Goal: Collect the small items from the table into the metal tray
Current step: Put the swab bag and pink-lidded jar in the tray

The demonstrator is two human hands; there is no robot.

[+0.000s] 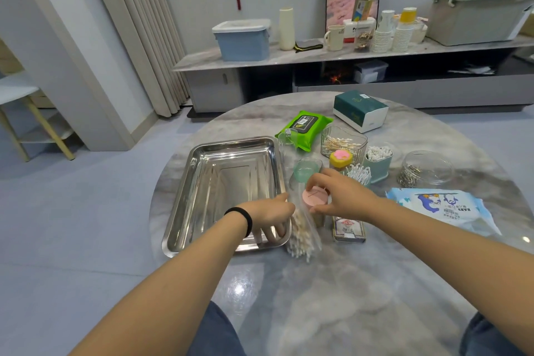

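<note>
We sit at a round table (pixel 361 283) of glossy grey marbled stone. On its left part lies the metal tray (pixel 222 182), a shallow rectangle of polished steel with rounded corners and a raised rim; apart from our fingers nothing lies in it.

To the right rests a soft blue-and-white wipes pack (pixel 442 208) with a crinkly plastic skin. Farther back stand a teal-and-white tissue box (pixel 359 110) and a green wipes pack (pixel 303 128). Nearer are a clear ribbed box of wooden-stemmed swabs (pixel 342 143), a teal cup of white swabs (pixel 378 159), and a round clear tub of metal clips (pixel 424 167). A small yellow jar with a pink lid (pixel 341 157) and a translucent green cup (pixel 304 170) crowd the space just behind our hands, and a small printed tin (pixel 348 230) lies flat below our right wrist.

Our left hand (pixel 268 217), a black band at the wrist, reaches over the tray's near right corner, fingers spread and pointing down onto the tray floor. Just beside the tray's right rim lies a clear bag of cotton swabs (pixel 303 237), long and limp.

Our right hand (pixel 344 196) curls over a small pink round container (pixel 315 198), thumb and fingers pinching its sides. It stands on the table between the tray and the tin.
</note>
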